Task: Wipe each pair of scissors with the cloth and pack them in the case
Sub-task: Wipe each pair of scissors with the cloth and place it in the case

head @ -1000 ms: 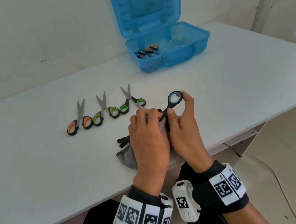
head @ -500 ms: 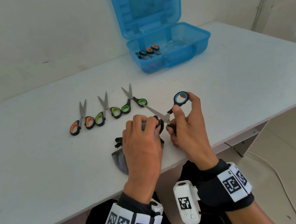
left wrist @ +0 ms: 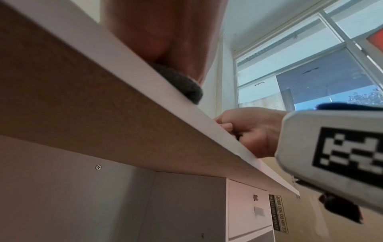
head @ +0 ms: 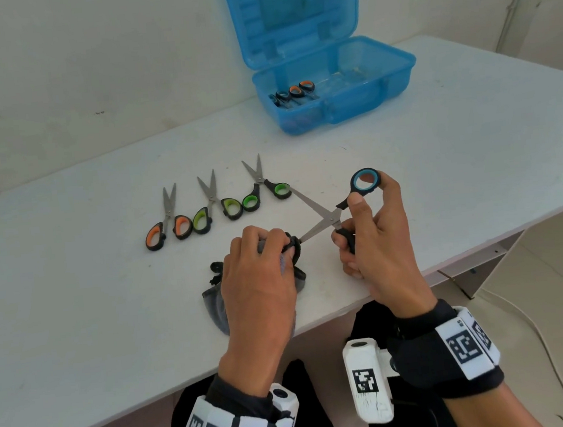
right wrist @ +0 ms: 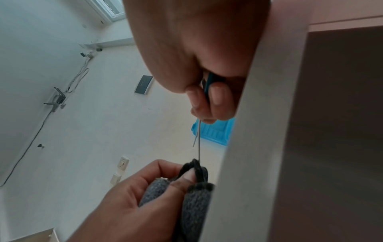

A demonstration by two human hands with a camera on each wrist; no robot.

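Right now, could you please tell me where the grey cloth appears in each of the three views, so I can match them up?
Head: the cloth lies at the table's near edge, under the left hand.
Left wrist: upper middle, a dark bulge on the table edge beneath the palm.
Right wrist: bottom centre, pinched round the blade tip.
Shared landmark: the white table edge.

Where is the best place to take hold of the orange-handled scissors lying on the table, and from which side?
Probably at the orange-handled scissors' two handle loops, coming from the near side. They lie flat with the loops toward the person and the closed blades pointing away toward the wall, so a grip on the loops stays clear of the tips. The yellow-green scissors lie close on their right.
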